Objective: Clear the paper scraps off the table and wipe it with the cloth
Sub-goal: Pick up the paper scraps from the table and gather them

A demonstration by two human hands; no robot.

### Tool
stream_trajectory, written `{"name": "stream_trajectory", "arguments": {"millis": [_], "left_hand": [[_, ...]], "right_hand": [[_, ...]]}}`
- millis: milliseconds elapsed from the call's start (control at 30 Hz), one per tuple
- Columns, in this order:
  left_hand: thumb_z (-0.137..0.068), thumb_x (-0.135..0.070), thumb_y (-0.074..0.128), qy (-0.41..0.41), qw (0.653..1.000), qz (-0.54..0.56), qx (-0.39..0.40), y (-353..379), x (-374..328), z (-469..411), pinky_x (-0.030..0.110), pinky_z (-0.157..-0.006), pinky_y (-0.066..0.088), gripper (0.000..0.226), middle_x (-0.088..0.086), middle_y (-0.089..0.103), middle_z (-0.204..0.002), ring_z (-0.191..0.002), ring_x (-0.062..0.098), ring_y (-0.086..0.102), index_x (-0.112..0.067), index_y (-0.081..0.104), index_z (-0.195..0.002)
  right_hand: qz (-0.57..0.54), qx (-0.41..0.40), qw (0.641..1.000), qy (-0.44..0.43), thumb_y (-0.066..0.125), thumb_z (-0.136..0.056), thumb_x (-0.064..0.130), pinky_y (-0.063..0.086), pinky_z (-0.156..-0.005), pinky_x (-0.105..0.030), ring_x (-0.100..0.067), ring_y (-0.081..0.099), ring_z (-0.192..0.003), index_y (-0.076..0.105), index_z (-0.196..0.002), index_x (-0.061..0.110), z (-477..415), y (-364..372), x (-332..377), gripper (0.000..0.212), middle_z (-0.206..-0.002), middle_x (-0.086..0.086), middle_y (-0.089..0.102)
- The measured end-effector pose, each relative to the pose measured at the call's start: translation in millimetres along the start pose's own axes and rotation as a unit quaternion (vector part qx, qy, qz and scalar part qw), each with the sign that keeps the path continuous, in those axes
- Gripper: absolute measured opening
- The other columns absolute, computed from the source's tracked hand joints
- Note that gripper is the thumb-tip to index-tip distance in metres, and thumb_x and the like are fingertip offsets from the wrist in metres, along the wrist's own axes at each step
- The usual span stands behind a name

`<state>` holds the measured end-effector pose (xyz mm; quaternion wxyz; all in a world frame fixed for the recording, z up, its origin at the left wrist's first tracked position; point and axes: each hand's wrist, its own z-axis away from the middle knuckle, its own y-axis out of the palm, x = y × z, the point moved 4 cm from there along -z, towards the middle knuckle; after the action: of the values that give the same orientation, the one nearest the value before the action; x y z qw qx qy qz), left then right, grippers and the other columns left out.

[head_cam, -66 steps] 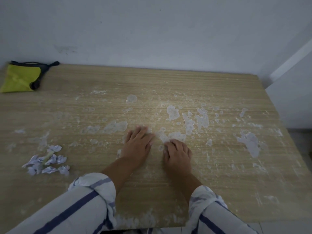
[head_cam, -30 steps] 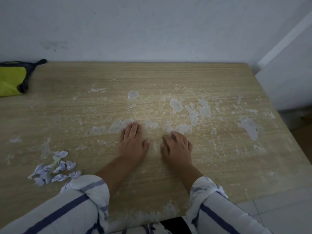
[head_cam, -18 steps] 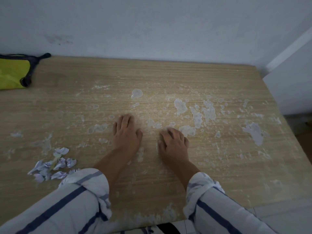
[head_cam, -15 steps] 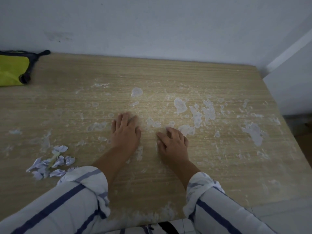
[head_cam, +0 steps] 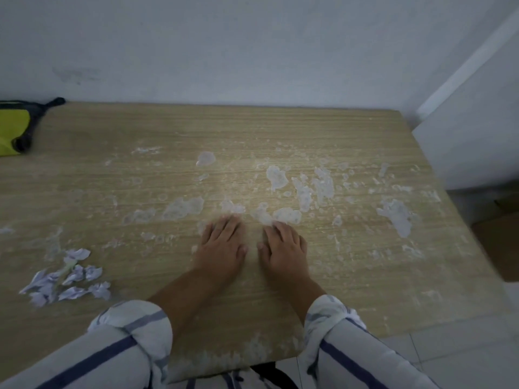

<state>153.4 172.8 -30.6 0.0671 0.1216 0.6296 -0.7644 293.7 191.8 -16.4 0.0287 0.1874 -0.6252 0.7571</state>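
My left hand (head_cam: 222, 245) and my right hand (head_cam: 283, 248) lie flat, palms down, side by side on the wooden table (head_cam: 280, 130), holding nothing. Their fingertips touch white patches stuck to the surface (head_cam: 286, 214). More such patches spread to the right (head_cam: 397, 217) and further back (head_cam: 276, 178). A small pile of crumpled paper scraps (head_cam: 67, 279) sits near the front left, apart from both hands. The yellow-green cloth with dark trim (head_cam: 12, 130) lies at the far left back corner, partly cut off by the frame.
A pale wall (head_cam: 252, 51) runs along the table's back edge. The table's right edge drops to a tiled floor (head_cam: 463, 346). Whitish residue lines the front edge (head_cam: 247, 352) between my striped sleeves.
My left hand slid left over a white patch and has come back to the right of it. My right hand shifted only slightly. The scraps and the cloth stay put.
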Motion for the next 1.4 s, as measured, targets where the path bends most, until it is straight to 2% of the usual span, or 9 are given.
{"name": "stream_trajectory", "arguments": {"millis": [167, 367, 600, 733, 933, 1100, 1267, 1400], "left_hand": [[-0.073, -0.051, -0.011, -0.001, 1.000, 0.006, 0.010, 6, -33, -3, 0.036, -0.115, -0.007, 0.086, -0.001, 0.007, -0.159, -0.146, 0.017, -0.003, -0.019, 0.013, -0.149], [-0.073, -0.053, -0.011, 0.013, 1.000, 0.018, 0.013, 13, -79, -12, 0.034, -0.113, -0.012, 0.087, 0.000, 0.001, -0.159, -0.146, 0.018, -0.006, -0.020, 0.010, -0.150], [-0.072, -0.052, -0.012, 0.020, 1.000, 0.000, 0.014, 23, -116, -27, 0.034, -0.110, -0.015, 0.086, -0.001, -0.002, -0.159, -0.145, 0.018, -0.009, -0.020, 0.009, -0.150], [-0.074, -0.053, -0.012, 0.012, 1.000, -0.003, 0.010, 25, -125, -32, 0.036, -0.110, -0.015, 0.085, 0.000, -0.002, -0.159, -0.145, 0.020, -0.010, -0.020, 0.009, -0.150], [-0.080, -0.054, -0.008, 0.014, 1.000, 0.003, -0.006, 29, -126, -31, 0.036, -0.110, -0.017, 0.078, 0.001, 0.000, -0.159, -0.141, 0.016, -0.018, -0.022, 0.008, -0.149], [-0.080, -0.053, -0.010, 0.016, 1.000, -0.007, -0.007, 30, -125, -31, 0.037, -0.111, -0.016, 0.077, 0.000, -0.003, -0.159, -0.136, 0.013, -0.023, -0.022, 0.004, -0.149], [-0.080, -0.053, -0.008, 0.012, 1.000, -0.003, -0.012, 31, -125, -32, 0.038, -0.112, -0.015, 0.079, 0.001, -0.001, -0.159, -0.144, 0.017, -0.012, -0.018, 0.004, -0.149], [-0.086, -0.051, 0.009, 0.013, 0.999, 0.019, -0.029, 27, -124, -32, 0.037, -0.114, -0.009, 0.072, 0.005, 0.012, -0.158, -0.146, 0.022, 0.000, -0.015, 0.020, -0.147]], "right_hand": [[0.005, -0.009, 1.000, 0.000, 0.022, -0.087, 0.045, 0.025, -0.108, -0.044, -0.026, 0.034, -0.134, 0.047, -0.131, 0.016, 6, -12, -31, 0.058, -0.141, -0.006, 0.043], [0.007, -0.003, 1.000, 0.021, 0.015, -0.082, 0.051, 0.020, -0.110, -0.042, -0.024, 0.031, -0.133, 0.045, -0.132, 0.018, 14, -31, -78, 0.067, -0.143, -0.005, 0.040], [-0.004, -0.003, 0.997, 0.071, 0.037, -0.094, 0.041, 0.015, -0.112, -0.041, -0.024, 0.020, -0.139, 0.034, -0.139, 0.014, 0, -46, -119, 0.053, -0.149, -0.005, 0.030], [-0.006, -0.001, 0.998, 0.070, 0.039, -0.094, 0.040, 0.015, -0.113, -0.042, -0.024, 0.018, -0.139, 0.033, -0.140, 0.014, -13, -45, -120, 0.053, -0.150, -0.005, 0.027], [-0.031, -0.032, 0.998, 0.052, 0.046, -0.092, 0.034, 0.020, -0.109, -0.043, -0.023, 0.027, -0.134, 0.049, -0.127, 0.020, -19, -46, -118, 0.038, -0.142, -0.002, 0.038], [-0.025, -0.031, 0.997, 0.069, 0.045, -0.092, 0.034, 0.019, -0.110, -0.043, -0.022, 0.025, -0.136, 0.040, -0.136, 0.018, -23, -45, -118, 0.047, -0.145, -0.002, 0.034], [-0.038, -0.034, 0.998, 0.044, 0.047, -0.092, 0.033, 0.022, -0.107, -0.044, -0.023, 0.029, -0.132, 0.051, -0.127, 0.024, -21, -47, -121, 0.037, -0.141, -0.001, 0.040], [-0.046, -0.030, 0.997, 0.062, 0.046, -0.093, 0.034, 0.019, -0.111, -0.041, -0.022, 0.025, -0.136, 0.042, -0.135, 0.015, -18, -48, -126, 0.046, -0.145, -0.003, 0.036]]}}
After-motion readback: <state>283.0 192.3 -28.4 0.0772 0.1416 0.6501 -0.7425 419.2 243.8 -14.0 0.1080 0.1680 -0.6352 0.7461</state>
